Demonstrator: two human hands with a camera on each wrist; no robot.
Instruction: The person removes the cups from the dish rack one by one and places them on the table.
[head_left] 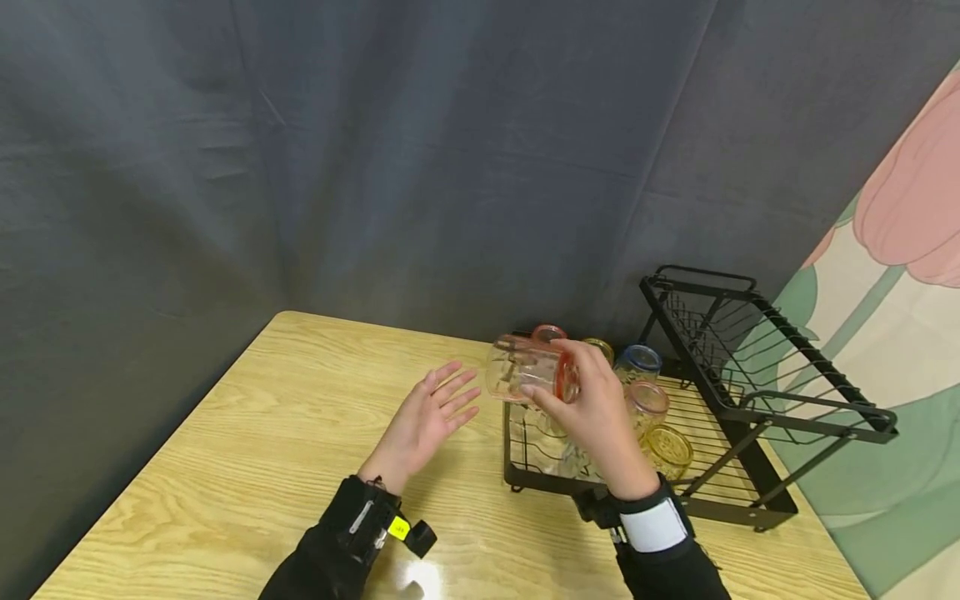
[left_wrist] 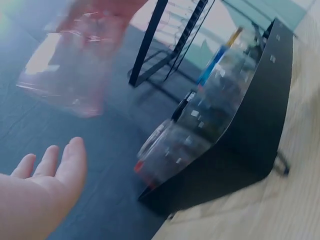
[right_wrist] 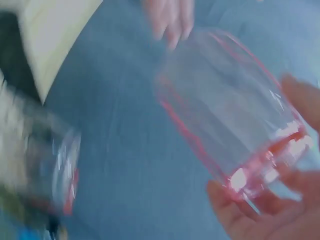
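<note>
My right hand (head_left: 592,408) grips a clear pink-tinted glass (head_left: 525,367) by its thick base. The glass lies sideways in the air above the left part of a black dish rack, its mouth toward my left hand. With fingers spread and palm turned up, my left hand (head_left: 427,417) is held just left of the glass mouth, apart from it. In the right wrist view the fingers and thumb wrap the base of the glass (right_wrist: 230,110). The left wrist view shows the glass (left_wrist: 70,75) above the left fingertips, somewhat blurred.
The black dish rack (head_left: 555,485) stands on the wooden table (head_left: 247,433), its raised upper tier (head_left: 817,412) at the right. Upside-down glasses fill its left side, among them a blue one (head_left: 639,360) and a yellow one (head_left: 667,450). A grey curtain (head_left: 450,167) hangs behind.
</note>
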